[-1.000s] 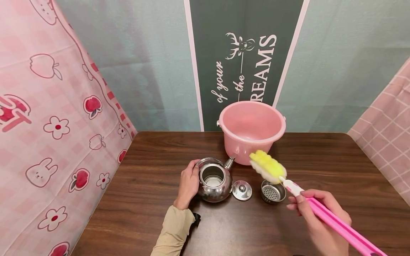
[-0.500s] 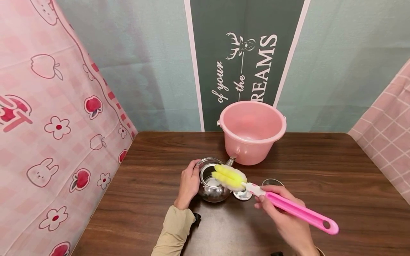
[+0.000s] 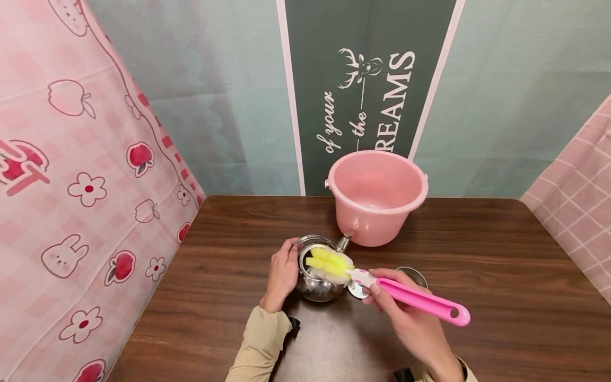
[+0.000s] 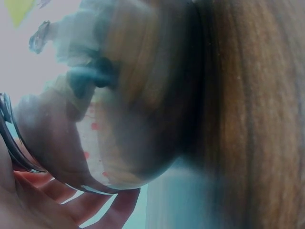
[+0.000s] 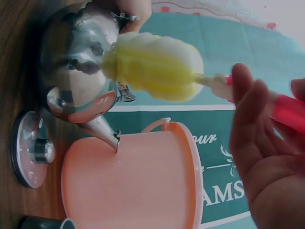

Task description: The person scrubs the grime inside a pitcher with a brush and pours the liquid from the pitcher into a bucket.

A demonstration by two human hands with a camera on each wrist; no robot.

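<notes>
My left hand (image 3: 282,276) grips the side of a shiny steel teapot (image 3: 321,291), fingers beside its raised handle. In the left wrist view, those fingers (image 4: 121,205) reach round behind the teapot's body (image 4: 143,119). The teapot stands lidless on the table, spout toward the bucket. A pink-handled sponge brush (image 3: 415,298) is in my right hand (image 3: 410,318), thumb and fingers round its neck. Its yellow and white sponge head (image 5: 157,67) overlaps the teapot's mouth in the right wrist view; how far in the tip reaches I cannot tell.
A pink bucket (image 3: 377,223) stands behind the teapot, close to the spout. The teapot lid (image 5: 32,150) lies right of the teapot, partly covered by my right hand. A steel strainer (image 3: 416,276) sits farther right, mostly hidden. Curtains hang behind and at both sides of the table (image 3: 229,239).
My right hand has carried the sponge brush leftward, from in front of the bucket to over the teapot's mouth. It now covers part of the lid and strainer. My left hand stays put.
</notes>
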